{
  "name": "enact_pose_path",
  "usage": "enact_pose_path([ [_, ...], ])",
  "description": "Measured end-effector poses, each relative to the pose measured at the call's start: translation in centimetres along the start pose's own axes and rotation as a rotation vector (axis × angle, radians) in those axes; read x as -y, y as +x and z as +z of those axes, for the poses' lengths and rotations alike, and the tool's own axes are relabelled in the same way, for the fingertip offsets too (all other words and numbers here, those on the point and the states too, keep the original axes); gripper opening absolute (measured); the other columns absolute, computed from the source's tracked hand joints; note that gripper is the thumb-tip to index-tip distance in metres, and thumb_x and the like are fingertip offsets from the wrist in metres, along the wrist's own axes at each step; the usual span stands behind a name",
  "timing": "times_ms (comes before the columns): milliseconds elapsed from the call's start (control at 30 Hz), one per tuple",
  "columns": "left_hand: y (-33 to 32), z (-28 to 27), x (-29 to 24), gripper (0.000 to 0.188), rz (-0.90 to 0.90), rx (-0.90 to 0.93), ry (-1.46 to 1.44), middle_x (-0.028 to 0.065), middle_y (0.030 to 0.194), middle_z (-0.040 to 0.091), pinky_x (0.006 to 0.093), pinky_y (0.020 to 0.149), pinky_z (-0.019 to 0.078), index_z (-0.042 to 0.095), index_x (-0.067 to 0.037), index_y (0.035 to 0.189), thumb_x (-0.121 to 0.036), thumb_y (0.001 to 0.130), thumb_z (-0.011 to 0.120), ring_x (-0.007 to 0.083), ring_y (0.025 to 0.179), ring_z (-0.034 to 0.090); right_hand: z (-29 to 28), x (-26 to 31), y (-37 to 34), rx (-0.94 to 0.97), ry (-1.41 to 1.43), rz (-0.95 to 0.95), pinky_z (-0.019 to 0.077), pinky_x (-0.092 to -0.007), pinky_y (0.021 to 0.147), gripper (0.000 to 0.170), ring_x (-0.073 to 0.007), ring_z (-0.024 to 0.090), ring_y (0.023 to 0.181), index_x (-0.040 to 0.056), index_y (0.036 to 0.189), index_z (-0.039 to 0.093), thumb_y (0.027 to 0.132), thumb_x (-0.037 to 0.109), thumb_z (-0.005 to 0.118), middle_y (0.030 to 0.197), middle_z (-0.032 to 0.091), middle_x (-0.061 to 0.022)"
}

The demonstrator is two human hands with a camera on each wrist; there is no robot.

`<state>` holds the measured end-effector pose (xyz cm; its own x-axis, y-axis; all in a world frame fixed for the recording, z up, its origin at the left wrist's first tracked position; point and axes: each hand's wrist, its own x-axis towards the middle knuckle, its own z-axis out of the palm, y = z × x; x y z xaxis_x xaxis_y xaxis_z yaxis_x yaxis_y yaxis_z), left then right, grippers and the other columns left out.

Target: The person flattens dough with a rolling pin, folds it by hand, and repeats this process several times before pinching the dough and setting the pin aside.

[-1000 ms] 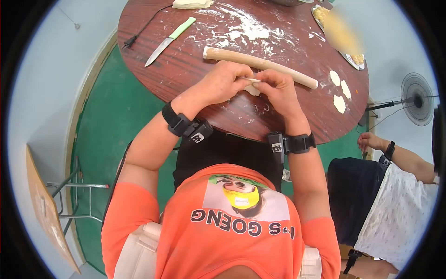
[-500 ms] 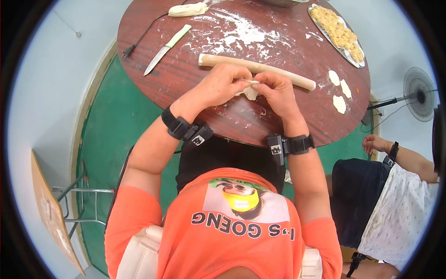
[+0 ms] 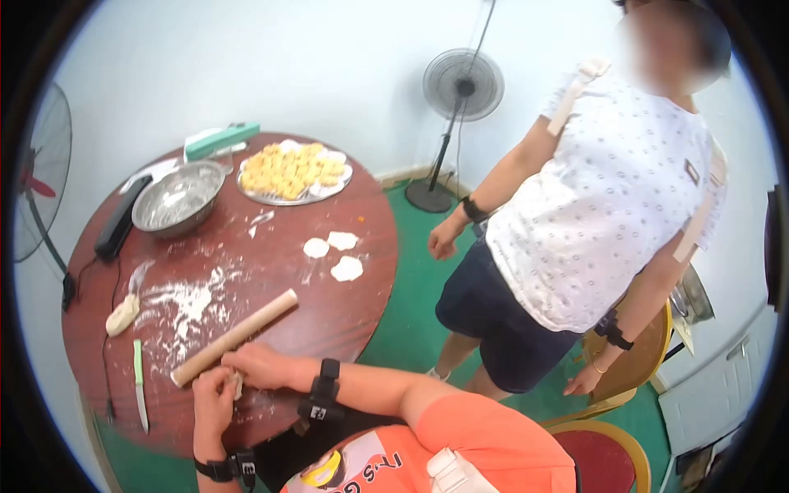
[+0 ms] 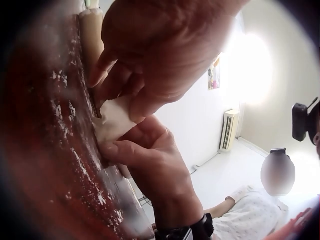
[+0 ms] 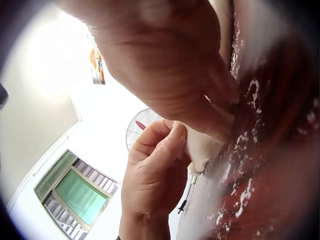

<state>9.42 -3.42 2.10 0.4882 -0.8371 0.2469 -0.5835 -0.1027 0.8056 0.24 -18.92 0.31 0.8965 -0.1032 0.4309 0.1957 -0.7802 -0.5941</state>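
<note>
A thin piece of white dough [image 3: 237, 386] is held between both hands near the table's front edge. My left hand [image 3: 214, 401] pinches one side; my right hand [image 3: 261, 366] pinches the other. In the left wrist view the dough [image 4: 114, 122] spans from the left hand [image 4: 165, 50] above to the right hand's thumb and fingers [image 4: 160, 165]. The right wrist view shows the dough [image 5: 199, 150] beside the left hand's thumb [image 5: 167, 150], partly hidden by the right hand [image 5: 160, 65]. A rolling pin [image 3: 234, 338] lies just beyond the hands.
On the floured table [image 3: 329, 320] are a green-handled knife [image 3: 140, 382], a dough lump [image 3: 123, 315], a metal bowl [image 3: 179, 197], a plate of yellow food [image 3: 294, 172] and flat dough pieces [image 3: 346, 268]. A person [image 3: 608, 197] stands at right, near a fan [image 3: 463, 85].
The head view has swung round to the right and up, bringing the bowl, the whole plate and more of the standing person into sight. Both hands still pinch the dough.
</note>
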Motion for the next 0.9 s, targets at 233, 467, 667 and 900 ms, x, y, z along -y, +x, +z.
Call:
enact_pose_path([
  [233,0.0,0.6,-0.2,0.003,0.086,0.003,-0.005,0.0132,0.068,0.061,0.0354,0.062,0.0426,0.062,0.002,0.077,0.0,0.075,0.063,0.026,0.063,0.054,-0.1,-0.2,-0.3,0.028,0.009,-0.033,0.045,-0.049,0.063,0.019,-0.0414,0.06,0.076,0.006,0.086,0.056,0.07,0.007,0.067,0.074,0.062,-0.0178],
  [467,0.1,0.6,-0.8,0.004,0.104,-0.055,0.014,0.0135,0.067,0.059,0.036,0.06,0.0418,0.062,0.001,0.078,0.001,0.074,0.063,0.0259,0.062,0.054,0.0,-0.3,-0.3,-0.016,0.033,0.009,0.0453,-0.0483,0.064,0.024,-0.0404,0.061,0.078,0.0053,0.092,0.059,0.069,0.003,0.065,0.076,0.063,-0.017],
  [667,0.6,0.8,0.3,0.006,0.069,-0.084,-0.061,0.0123,0.068,0.059,0.0353,0.061,0.0421,0.062,0.002,0.08,0.002,0.075,0.064,0.0242,0.062,0.053,-0.4,-0.7,-0.2,-0.046,0.101,0.035,0.0469,-0.0453,0.067,0.03,-0.0387,0.062,0.079,0.0045,0.096,0.06,0.067,-0.001,0.064,0.079,0.063,-0.017],
  [900,1.0,0.0,0.1,0.009,0.102,-0.03,0.034,0.0134,0.076,0.064,0.0337,0.068,0.0465,0.065,0.002,0.086,-0.002,0.078,0.063,0.024,0.071,0.06,-3.2,0.2,-0.2,0.028,0.252,0.011,0.0495,-0.0369,0.069,0.019,-0.025,0.064,0.075,0.003,0.092,0.067,0.075,0.012,0.068,0.081,0.066,-0.0133],
])
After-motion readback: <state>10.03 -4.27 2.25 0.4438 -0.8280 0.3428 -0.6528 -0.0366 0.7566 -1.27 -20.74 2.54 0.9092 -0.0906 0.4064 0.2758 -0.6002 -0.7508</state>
